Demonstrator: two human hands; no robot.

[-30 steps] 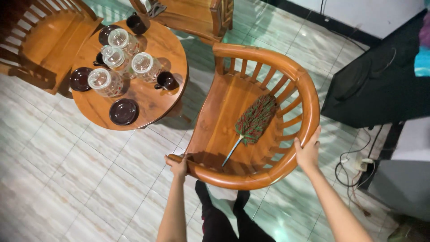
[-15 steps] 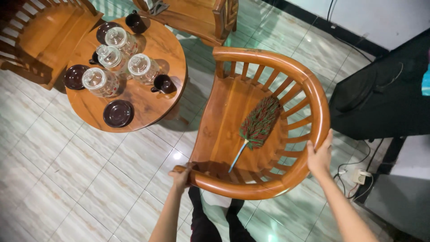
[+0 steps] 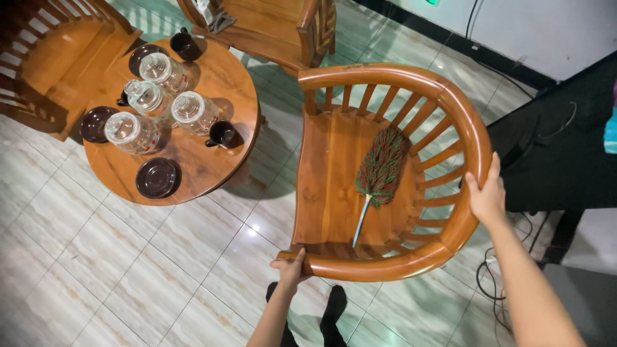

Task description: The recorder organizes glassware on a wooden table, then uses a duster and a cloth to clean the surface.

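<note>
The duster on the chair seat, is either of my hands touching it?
Apart. The head view shows the duster lying on the seat, while the left hand and right hand grip the chair's curved rail, bare wood between.

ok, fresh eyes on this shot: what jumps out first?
The curved wooden chair fills the middle, with the left hand gripping the near end of its rail and the right hand gripping the rail's right side. A red-and-green duster with a pale handle lies on the seat. To the left, a round wooden table carries lidded glass jars, dark cups and dark saucers.
</note>
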